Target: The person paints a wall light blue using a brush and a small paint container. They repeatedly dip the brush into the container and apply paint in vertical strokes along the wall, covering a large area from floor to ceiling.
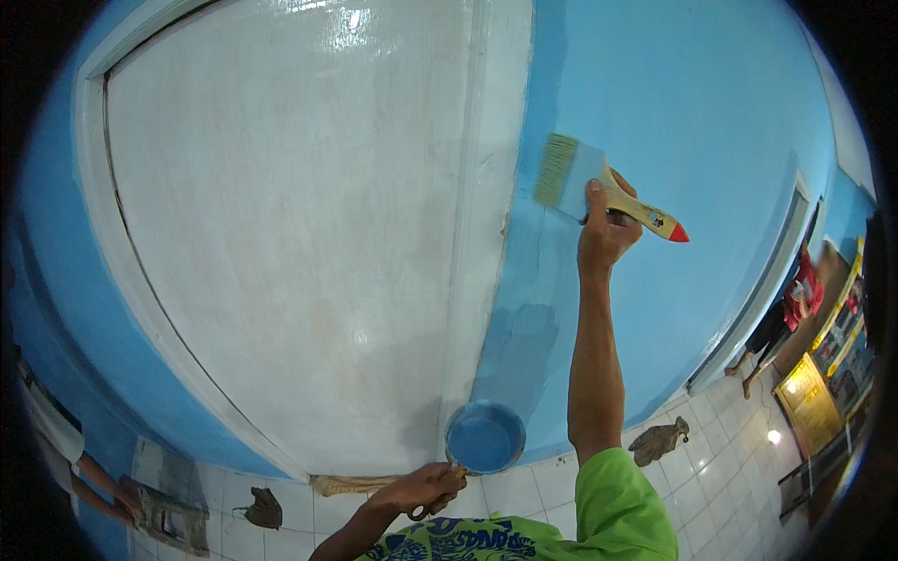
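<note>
My right hand [607,228] grips a wide flat paintbrush [593,175] near its metal ferrule. The wooden handle ends in a red tip and points right. Its bristles lie against or very near the blue wall [673,126], just right of the white door frame [484,231]; contact cannot be told. Darker blue paint runs in a strip along that frame. Low in front of me, my left hand [428,486] is closed around the handle of a round paint pan [485,436] holding blue paint.
A white door [295,245] fills the left half. On the white tiled floor [519,491] lie dark rags [264,508] [659,442]. At far left, another person's hands [126,501] touch a worn step stool [174,522]. A person in red [803,294] is near a doorway at right.
</note>
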